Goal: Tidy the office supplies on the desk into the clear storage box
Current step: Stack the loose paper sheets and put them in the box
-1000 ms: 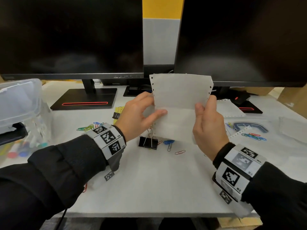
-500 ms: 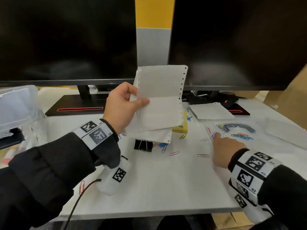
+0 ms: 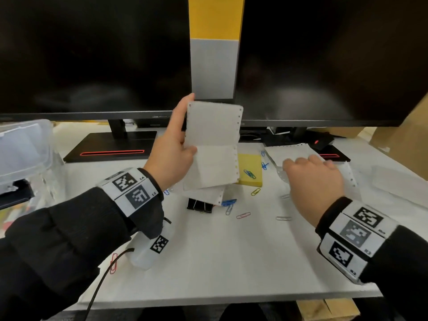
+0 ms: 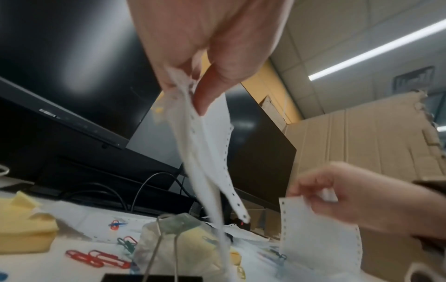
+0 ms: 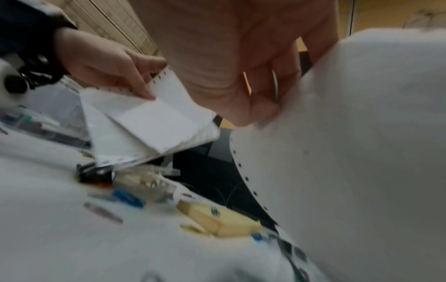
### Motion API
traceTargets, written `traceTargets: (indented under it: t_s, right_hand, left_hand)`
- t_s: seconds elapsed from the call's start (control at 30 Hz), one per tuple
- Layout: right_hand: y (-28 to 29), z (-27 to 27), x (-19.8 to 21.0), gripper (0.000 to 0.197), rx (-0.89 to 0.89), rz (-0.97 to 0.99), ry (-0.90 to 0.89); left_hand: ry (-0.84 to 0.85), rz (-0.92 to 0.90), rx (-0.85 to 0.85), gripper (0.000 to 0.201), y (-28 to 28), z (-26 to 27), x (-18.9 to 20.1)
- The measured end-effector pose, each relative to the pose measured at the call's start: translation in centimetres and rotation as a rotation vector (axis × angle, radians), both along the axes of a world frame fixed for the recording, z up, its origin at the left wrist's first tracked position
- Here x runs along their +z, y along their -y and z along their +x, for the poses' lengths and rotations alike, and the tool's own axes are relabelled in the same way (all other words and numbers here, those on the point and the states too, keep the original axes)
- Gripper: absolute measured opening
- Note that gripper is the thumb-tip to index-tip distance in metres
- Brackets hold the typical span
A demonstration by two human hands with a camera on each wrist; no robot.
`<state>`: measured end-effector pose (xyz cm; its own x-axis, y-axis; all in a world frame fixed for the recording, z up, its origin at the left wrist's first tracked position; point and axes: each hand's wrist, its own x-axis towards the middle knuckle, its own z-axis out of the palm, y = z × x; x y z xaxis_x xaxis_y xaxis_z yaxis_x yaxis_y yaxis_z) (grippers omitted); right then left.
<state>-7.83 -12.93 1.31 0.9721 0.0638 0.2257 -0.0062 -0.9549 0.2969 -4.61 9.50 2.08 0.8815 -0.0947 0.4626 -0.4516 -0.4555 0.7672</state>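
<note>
My left hand (image 3: 183,135) holds a stack of white perforated paper sheets (image 3: 213,144) upright above the desk, thumb on the front and fingers behind; the left wrist view shows the pinch (image 4: 190,85) on the sheets (image 4: 207,162). To the right, my right hand (image 3: 308,165) grips another perforated sheet (image 3: 291,151) just above the desk, also seen in the left wrist view (image 4: 318,238) and, blurred, in the right wrist view (image 5: 350,152). The clear storage box (image 3: 23,149) stands at the far left edge.
A yellow sticky-note pad (image 3: 250,170), a black binder clip (image 3: 200,205) and several coloured paper clips (image 3: 243,215) lie between my hands. Two dark monitors (image 3: 92,54) on stands fill the back. Cardboard (image 3: 405,140) leans at the right.
My right hand let go of the stack, dropped to the desk at the right and took hold of another sheet. My left hand now holds the stack alone, slightly higher.
</note>
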Motion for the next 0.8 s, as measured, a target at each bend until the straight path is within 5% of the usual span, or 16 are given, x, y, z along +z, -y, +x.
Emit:
traceTargets:
  t_s: [0.13,0.3,0.53,0.6,0.7,0.8]
  right_hand:
    - [-0.6,0.7,0.3,0.023,0.153,0.048,0.292]
    - [-0.8,1.1,1.0,0.012,0.314,0.242,0.598]
    - [-1.7,2.2,2.3,0.027,0.464,0.734,0.576]
    - [-2.2,2.3,2.2,0.027,0.517,0.826,0.581]
    - [-1.9,2.9,2.1,0.036,0.5,0.773,0.579]
    - [1.2,4.6,1.5,0.054,0.211,0.626,0.47]
  left_hand:
    - [0.007,0.246,0.001,0.085,0.4,0.0,-0.1]
    - [0.002,0.271,0.043,0.046,1.3,0.4,-0.4]
    - [0.018,0.026,-0.139,0.045,4.7,0.0,-0.6]
    - [0.054,0.055,-0.133,0.023,5.8,0.1,-0.9]
    - [0.071,-0.004,-0.051,0.016,6.7,0.8,-1.0]
    - [0.017,-0.074,0.027,0.033,6.3,1.6,-1.1]
